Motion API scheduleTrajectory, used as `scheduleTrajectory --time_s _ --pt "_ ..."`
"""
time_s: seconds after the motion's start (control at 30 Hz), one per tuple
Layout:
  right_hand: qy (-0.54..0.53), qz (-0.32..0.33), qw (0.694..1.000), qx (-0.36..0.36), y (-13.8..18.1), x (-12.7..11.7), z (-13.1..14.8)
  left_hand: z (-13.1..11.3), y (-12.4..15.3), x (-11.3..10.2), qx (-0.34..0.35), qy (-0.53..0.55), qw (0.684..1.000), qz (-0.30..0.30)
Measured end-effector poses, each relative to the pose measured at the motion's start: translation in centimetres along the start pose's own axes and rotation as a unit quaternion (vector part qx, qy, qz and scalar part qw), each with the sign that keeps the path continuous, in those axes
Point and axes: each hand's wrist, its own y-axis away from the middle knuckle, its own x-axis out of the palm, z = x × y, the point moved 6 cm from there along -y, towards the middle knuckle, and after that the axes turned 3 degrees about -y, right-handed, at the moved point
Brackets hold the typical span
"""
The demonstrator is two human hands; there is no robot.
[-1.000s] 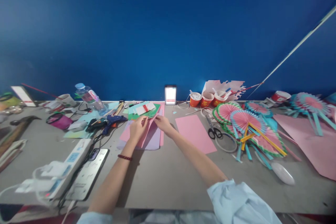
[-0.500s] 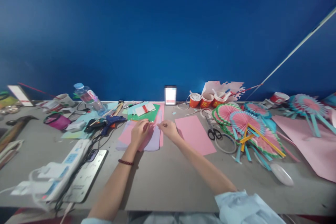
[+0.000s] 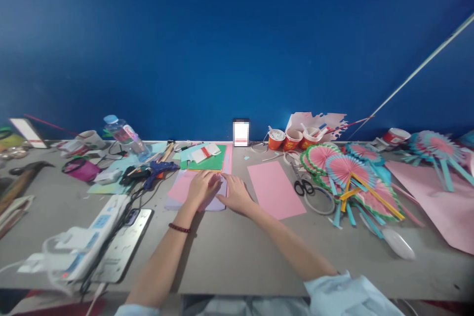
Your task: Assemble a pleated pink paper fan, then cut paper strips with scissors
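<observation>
My left hand (image 3: 202, 188) lies on a pink sheet of paper (image 3: 179, 189), its fingers stretched forward and slightly bent. Under that sheet spreads a lavender sheet (image 3: 221, 202), which shows between my hands. My right hand (image 3: 237, 195) rests at the right edge of these papers, fingers reaching forward and the thumb out to the left. No held object shows in either hand, though the undersides of the fingers are hidden. Just beyond my fingertips is a green sheet (image 3: 217, 162) bearing a small white and red packet (image 3: 202, 154). To the right lies a separate pink sheet (image 3: 276, 190).
Black-handled scissors (image 3: 303, 187), a tape roll (image 3: 319, 201) and folded paper fans (image 3: 350, 173) are at right. Paper cups (image 3: 276, 139) line the wall. Leftward lie a blue glue gun (image 3: 155, 174), a phone (image 3: 122, 247), a power strip (image 3: 98, 237) and a tilted bottle (image 3: 126, 136).
Both hands have gone from bent, pinched fingers to stretched, flatter ones on the papers. My right hand's fingers have unfolded forward. The surrounding items stay in place.
</observation>
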Motion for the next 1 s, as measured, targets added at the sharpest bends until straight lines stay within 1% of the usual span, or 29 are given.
scheduleTrajectory --time_s 0.1,0.2,0.43,0.57,0.67,0.77,0.9,0.97,1.0 --pt "0.035 0.018 0.999 -0.007 0.4 0.1 0.3 0.2 -0.1 0.0 0.007 0.004 1.000 0.009" --pt "0.042 0.026 0.999 -0.009 0.4 0.2 0.4 0.5 0.0 0.2 0.007 0.015 1.000 0.012" --pt "0.047 0.014 0.999 -0.021 0.5 0.3 0.5 0.3 0.1 0.2 0.011 0.018 1.000 0.012" --pt "0.045 0.013 0.999 -0.014 0.5 0.2 0.5 0.5 0.1 0.2 0.018 0.026 0.999 0.027" --pt "0.045 0.008 0.999 -0.013 0.5 0.2 0.5 0.6 0.1 0.4 0.035 0.035 0.998 0.046" --pt "0.042 0.002 0.999 -0.012 0.4 0.2 0.4 0.5 0.1 0.5 0.041 0.048 0.997 0.050" --pt "0.038 0.003 0.999 -0.010 0.5 0.2 0.3 0.3 0.1 0.1 0.015 0.081 0.996 0.039" --pt "0.039 0.002 0.999 -0.011 0.5 0.2 0.2 1.0 -0.3 -0.5 -0.031 0.121 0.992 0.016" --pt "0.040 0.001 0.999 -0.011 0.5 0.2 0.2 1.9 -0.6 -1.0 -0.075 0.149 0.986 -0.009"
